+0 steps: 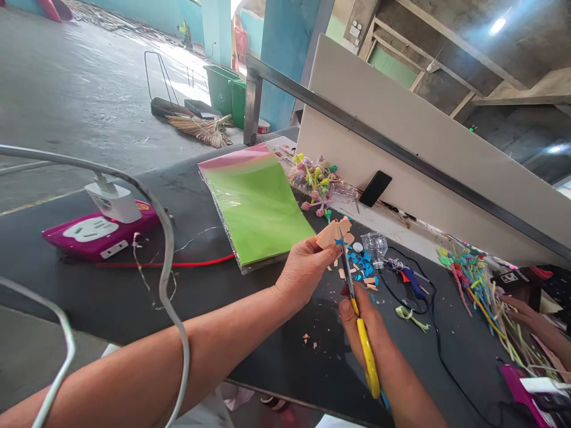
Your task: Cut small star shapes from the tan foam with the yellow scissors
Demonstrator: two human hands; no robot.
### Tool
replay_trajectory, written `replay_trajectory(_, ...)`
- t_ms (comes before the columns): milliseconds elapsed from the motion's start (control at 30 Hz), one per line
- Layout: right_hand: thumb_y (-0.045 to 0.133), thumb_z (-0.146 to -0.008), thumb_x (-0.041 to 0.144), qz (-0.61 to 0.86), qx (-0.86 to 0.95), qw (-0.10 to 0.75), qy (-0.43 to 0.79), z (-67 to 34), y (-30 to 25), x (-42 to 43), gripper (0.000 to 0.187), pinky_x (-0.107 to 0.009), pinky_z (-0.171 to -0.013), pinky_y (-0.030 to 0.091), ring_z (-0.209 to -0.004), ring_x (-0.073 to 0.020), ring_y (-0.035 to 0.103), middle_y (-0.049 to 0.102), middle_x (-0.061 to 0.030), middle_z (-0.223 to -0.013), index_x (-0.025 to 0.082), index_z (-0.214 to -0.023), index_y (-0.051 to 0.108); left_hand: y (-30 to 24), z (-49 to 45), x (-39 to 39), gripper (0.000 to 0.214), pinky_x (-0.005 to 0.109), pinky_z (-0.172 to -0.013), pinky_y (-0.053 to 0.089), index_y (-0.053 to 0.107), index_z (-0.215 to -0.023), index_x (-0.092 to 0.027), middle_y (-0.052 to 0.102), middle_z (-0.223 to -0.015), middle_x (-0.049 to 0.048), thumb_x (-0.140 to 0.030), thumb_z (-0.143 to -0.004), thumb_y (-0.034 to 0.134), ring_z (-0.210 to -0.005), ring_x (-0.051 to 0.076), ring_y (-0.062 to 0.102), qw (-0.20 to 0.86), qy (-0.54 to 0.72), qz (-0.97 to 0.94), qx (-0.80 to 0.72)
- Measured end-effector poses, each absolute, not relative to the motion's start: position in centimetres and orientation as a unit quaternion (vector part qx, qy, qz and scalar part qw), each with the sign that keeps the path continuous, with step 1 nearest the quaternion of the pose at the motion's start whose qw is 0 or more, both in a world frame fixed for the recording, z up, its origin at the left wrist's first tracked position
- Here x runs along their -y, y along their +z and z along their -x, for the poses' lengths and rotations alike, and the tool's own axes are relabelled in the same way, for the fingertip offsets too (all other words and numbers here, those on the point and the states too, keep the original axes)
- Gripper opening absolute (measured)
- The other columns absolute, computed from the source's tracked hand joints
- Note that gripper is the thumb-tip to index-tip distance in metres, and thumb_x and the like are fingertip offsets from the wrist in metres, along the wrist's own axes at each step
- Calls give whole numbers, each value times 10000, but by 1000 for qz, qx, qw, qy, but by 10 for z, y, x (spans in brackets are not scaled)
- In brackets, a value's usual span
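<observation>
While the left hand (306, 268) pinches a flimsy peach paper scrap (331, 233) — best held by its edge — the right hand (359, 321) grips yellow-handled steel scissors (367, 355).

Bare left forearm (134, 362), bare right forearm (401, 386), ungloved left hand (306, 270) and right hand (359, 324), short fingernails, white garment fabric (200, 413) at lower edge, partly hidden
</observation>
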State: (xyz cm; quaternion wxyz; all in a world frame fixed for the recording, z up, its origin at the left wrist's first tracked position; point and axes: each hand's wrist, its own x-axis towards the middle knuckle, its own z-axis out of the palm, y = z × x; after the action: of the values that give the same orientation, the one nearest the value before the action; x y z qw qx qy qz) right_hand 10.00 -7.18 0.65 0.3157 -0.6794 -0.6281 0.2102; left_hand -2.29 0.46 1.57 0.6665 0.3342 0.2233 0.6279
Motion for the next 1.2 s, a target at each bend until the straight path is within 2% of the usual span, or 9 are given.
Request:
replay_trajectory(200,342,-798,639,678,630,323,197,-96,5,69,440,-256,-458,347,-451,-143,482,461,56,-519,238,-848,515,16,23,-5,94,180,-672,419,726,-788,-151,694,-720,-12,-194,-705,710,-645,75,567,665,636,-327,-216)
replay_trajectory(400,394,-812,584,660,634,346,208,-95,4,70,377,-263,-483,348,-485,-156,490,508,46,-549,229,-838,518,16,23,-4,134,201,-713,430,735,-833,-160,709,-753,-5,-210,-711,712,-685,96,593,655,643,-334,-212)
replay_trajectory(633,424,-811,530,654,640,354,195,-92,2,70,306,-247,-471,315,-470,-140,427,435,65,-541,234,-776,493,15,23,-5,152,203,-707,429,727,-828,-170,710,-782,-5,-219,-685,739,-686,92,582,648,652,-321,-229)
replay_trajectory(833,432,-815,491,649,647,361,173,-92,-1,70,272,-246,-478,331,-479,-141,444,482,54,-560,229,-812,503,15,23,-4,119,195,-671,415,710,-771,-146,678,-712,-11,-208,-674,743,-648,81,550,657,652,-307,-222)
replay_trajectory(1200,484,-799,469,652,648,348,183,-95,-3,69,233,-253,-492,356,-494,-144,459,497,41,-579,235,-791,492,18,22,-2,176,221,-701,416,729,-833,-158,699,-752,2,-215,-668,746,-672,102,569,667,645,-306,-214)
